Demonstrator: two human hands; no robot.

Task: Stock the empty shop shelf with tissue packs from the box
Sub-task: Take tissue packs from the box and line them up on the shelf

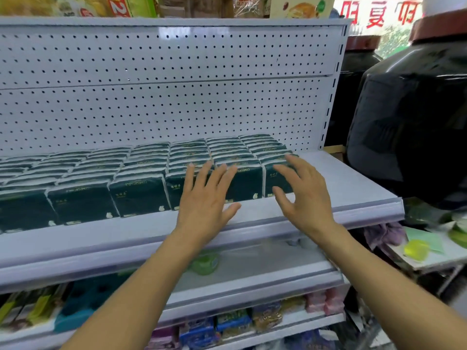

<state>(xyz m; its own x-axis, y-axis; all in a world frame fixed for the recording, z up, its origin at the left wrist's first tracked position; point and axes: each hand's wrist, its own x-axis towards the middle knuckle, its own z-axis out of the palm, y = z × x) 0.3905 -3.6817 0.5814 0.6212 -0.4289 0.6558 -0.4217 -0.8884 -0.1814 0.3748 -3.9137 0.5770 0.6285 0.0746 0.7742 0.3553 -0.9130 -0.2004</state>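
Both hands are spread open, holding nothing: left hand (206, 198) and right hand (303, 195) hover at the front of the dark green tissue packs (139, 195), which sit upright in tight rows filling the white shelf (353, 180). The box isn't visible.

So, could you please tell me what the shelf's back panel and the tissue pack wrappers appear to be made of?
The back panel looks like painted sheet metal, pale grey and semi-gloss: regular punched holes and a soft light reflection near its top. The tissue pack wrappers look like thin printed plastic film, dark green with white edges, slightly shiny and creased at the corners; coated paper cannot be ruled out.
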